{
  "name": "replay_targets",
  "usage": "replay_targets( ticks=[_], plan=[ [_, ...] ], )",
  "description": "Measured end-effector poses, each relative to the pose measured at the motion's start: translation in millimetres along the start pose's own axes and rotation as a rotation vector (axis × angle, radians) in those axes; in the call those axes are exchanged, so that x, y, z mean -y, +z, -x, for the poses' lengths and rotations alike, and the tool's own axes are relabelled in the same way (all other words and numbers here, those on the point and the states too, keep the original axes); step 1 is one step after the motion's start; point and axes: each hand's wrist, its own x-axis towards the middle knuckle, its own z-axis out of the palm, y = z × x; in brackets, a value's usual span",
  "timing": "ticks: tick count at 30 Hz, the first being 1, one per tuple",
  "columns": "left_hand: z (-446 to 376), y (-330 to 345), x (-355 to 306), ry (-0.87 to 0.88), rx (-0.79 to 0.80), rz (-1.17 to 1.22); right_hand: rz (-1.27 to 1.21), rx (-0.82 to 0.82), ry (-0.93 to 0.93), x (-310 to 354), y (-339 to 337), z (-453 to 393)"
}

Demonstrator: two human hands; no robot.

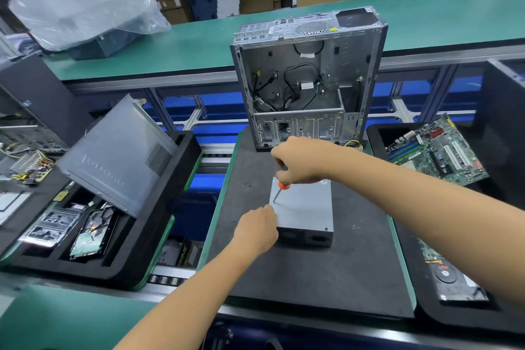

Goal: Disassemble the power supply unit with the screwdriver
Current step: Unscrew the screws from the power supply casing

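A grey metal power supply unit (306, 209) lies flat on the black mat (326, 270) in the middle of the bench. My right hand (299, 159) is shut on a screwdriver (279, 189) with an orange collar; its tip touches the unit's top face near the left edge. My left hand (257, 229) presses against the unit's near left corner and steadies it. Two small dark screws (247, 184) lie on the mat to the left of the unit.
An empty computer case (308, 77) stands upright behind the unit. A black foam tray (159, 236) on the left holds a grey side panel (116, 156) and drives. A motherboard (437, 150) rests in a tray at right. A plastic bag (85, 6) sits far left.
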Motion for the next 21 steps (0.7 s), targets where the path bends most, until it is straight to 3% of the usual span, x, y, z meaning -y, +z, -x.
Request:
replay_targets(
  ticks=[6,13,21],
  plan=[
    [-26,-7,36,-0.24,-0.101,0.61,0.071,0.327,0.084,-4,7,0],
    [-43,1,84,-0.379,-0.188,0.875,-0.108,0.158,0.131,-1,11,-27],
    [-70,15,110,-0.387,-0.226,0.894,-0.136,0.181,0.178,9,24,-69]
  ],
)
